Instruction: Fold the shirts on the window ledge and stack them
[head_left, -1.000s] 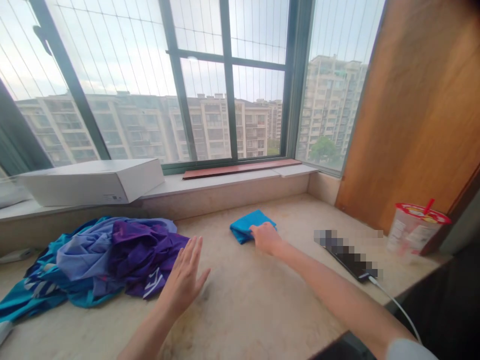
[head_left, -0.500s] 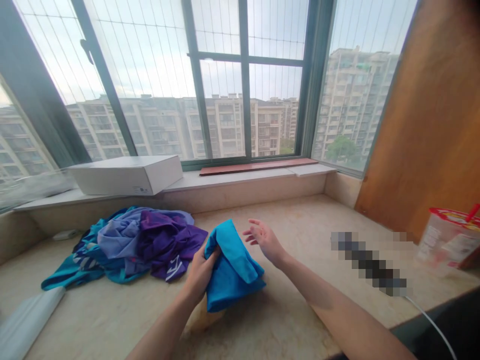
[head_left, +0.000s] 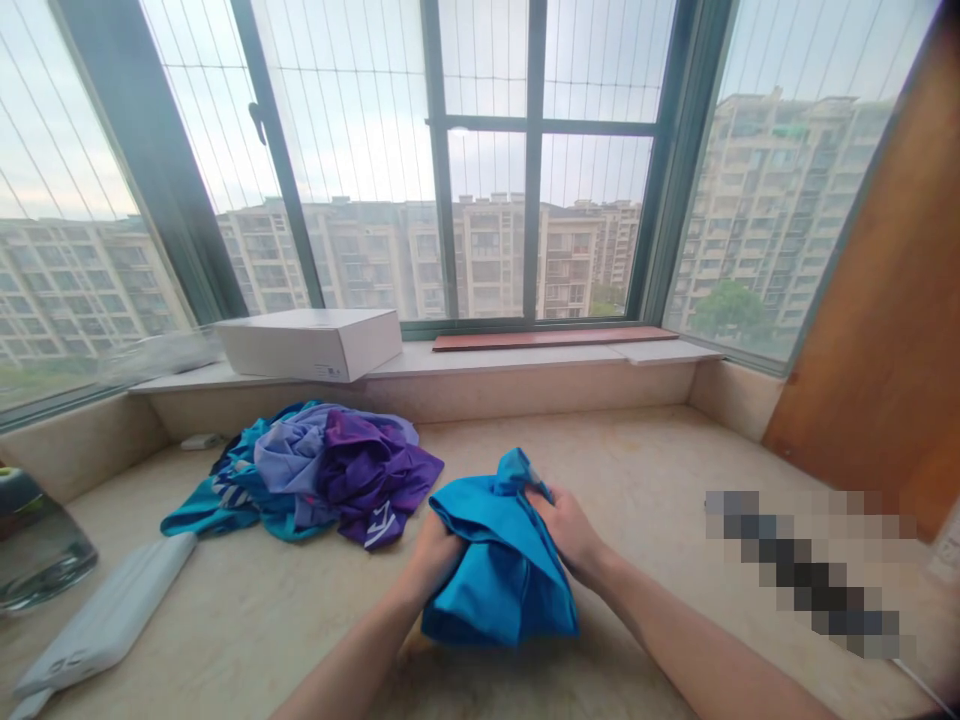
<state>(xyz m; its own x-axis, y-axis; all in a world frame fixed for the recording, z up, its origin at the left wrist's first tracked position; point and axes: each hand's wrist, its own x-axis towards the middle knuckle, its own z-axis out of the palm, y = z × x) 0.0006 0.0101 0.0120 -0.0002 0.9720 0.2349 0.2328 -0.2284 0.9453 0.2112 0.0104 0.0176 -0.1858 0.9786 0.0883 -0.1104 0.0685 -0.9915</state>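
Observation:
A bright blue folded piece of fabric, perhaps a garment, is held between my two hands just above the stone ledge. My left hand grips its left side, with the fingertips hidden behind and under the folds. On the right, my right hand is closed on the upper edge, where a bunched corner sticks up past the thumb. The lower part of the fabric hangs down in loose folds. Beyond my left hand lies a heap of crumpled clothes in teal, lavender and purple.
On the raised sill stands a white box, with a reddish board to its right. A white power strip and a clear container are at the left. A pixelated dark object with a cable lies at the right.
My right hand has come from open in the air to grip the blue fabric. The fabric's top flap has bunched up and spread. The view has turned left.

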